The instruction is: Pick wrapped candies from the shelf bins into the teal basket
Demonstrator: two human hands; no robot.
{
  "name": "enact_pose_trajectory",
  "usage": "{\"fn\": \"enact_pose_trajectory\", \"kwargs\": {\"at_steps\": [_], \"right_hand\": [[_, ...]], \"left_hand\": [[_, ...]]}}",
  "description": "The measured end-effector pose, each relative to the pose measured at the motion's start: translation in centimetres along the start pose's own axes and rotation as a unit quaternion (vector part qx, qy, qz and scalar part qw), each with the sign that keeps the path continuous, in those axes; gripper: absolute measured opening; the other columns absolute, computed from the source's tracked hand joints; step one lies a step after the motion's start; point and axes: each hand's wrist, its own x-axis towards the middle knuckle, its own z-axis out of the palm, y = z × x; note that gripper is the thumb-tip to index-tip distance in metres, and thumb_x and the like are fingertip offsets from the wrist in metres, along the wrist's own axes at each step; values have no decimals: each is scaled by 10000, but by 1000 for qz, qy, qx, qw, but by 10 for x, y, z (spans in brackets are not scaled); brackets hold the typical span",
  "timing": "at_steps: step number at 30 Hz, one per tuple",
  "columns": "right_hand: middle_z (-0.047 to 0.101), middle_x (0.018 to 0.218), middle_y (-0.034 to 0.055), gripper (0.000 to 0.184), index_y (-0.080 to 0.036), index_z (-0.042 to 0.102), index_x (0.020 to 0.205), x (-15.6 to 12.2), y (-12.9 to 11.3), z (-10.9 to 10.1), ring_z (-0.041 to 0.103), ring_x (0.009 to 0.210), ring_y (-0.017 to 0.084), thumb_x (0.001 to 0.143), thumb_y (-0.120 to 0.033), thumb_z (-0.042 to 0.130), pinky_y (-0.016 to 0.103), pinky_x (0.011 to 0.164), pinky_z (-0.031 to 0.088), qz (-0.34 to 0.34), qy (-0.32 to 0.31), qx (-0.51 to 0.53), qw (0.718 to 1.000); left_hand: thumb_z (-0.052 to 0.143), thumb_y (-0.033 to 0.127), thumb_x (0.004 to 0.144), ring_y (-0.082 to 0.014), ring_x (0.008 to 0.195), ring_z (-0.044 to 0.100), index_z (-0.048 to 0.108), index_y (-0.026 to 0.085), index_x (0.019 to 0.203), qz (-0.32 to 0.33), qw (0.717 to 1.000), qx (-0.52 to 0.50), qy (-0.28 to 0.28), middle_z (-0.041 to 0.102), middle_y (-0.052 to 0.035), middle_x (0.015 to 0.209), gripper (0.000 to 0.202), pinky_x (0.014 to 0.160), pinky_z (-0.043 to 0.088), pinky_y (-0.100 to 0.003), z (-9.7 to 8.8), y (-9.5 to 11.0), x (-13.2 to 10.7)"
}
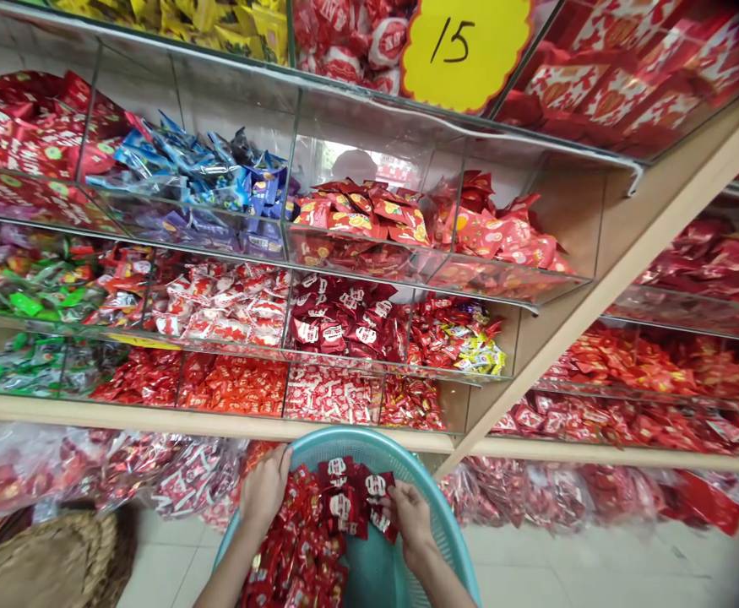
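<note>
A teal plastic basket (451, 540) sits low in the middle, holding a heap of red candy packets (299, 549). My left hand (264, 490) rests on the basket's far left rim, fingers curled over the edge and the red packets. My right hand (410, 515) reaches into the basket, and its fingers pinch several dark red packets with white labels (353, 498). Directly above, a clear shelf bin holds the same dark red packets (344, 321).
Clear acrylic bins fill the wooden shelving (603, 287) with red, blue (198, 169) and green (33, 295) wrapped sweets. A yellow price sign reading 15 (464, 46) hangs at the top. Bagged sweets (172, 473) lie under the shelf; a woven basket (46, 561) stands bottom left on the tiled floor.
</note>
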Motion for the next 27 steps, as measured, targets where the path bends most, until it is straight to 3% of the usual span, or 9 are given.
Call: {"fn": "enact_pose_trajectory", "kwargs": {"at_steps": [5,11,14,17,19,22,27], "right_hand": [[632,596,-34,497,-200,510,790,5,5,6,642,568,167,384,-335,764,262,555,512,-3,22,27,999],[656,646,-24,577,-214,477,860,5,8,15,671,656,200,386,-325,788,311,645,541,-4,-35,31,999],[634,651,-28,592,-215,467,905,9,11,10,642,599,193,415,-362,766,304,562,516,-13,-24,-3,1000],[637,748,5,542,-198,506,946,9,8,5,595,555,174,485,-385,722,295,501,478,-88,15,-96,991],[638,852,36,480,-181,545,988,1,-1,5,567,570,157,570,-375,682,314,558,491,-190,23,-161,968],[621,917,54,393,-177,557,1089,-23,-35,21,534,603,152,739,-354,577,326,629,486,-336,-46,-227,913],[604,942,60,335,-217,539,1177,-65,-133,78,561,766,179,862,-310,477,319,751,474,-485,-159,-283,812]], "left_hand": [[137,474,914,-267,908,688,577,233,1171,-2,1000,-1,-5,706,-93,1106,564,752,505,-386,-3,2,0],[127,473,914,-258,911,686,573,242,1176,-7,1000,1,-10,696,-84,1130,566,748,499,-370,-4,2,-1],[119,480,914,-247,897,687,573,239,1167,-3,1000,0,-7,696,-84,1123,574,733,496,-354,-3,2,-1],[109,488,912,-240,884,689,572,230,1164,3,1000,-8,-2,697,-88,1109,587,721,498,-346,0,0,0],[109,487,912,-245,894,688,571,227,1166,4,1000,-10,-2,696,-89,1109,589,732,502,-355,1,-1,0],[117,474,914,-260,923,685,572,228,1168,-1,1000,-13,-5,698,-87,1110,576,759,504,-378,2,-2,0],[128,454,917,-266,935,684,563,227,1182,0,1000,-14,-8,701,-96,1104,558,755,500,-377,-2,0,-1]]}}
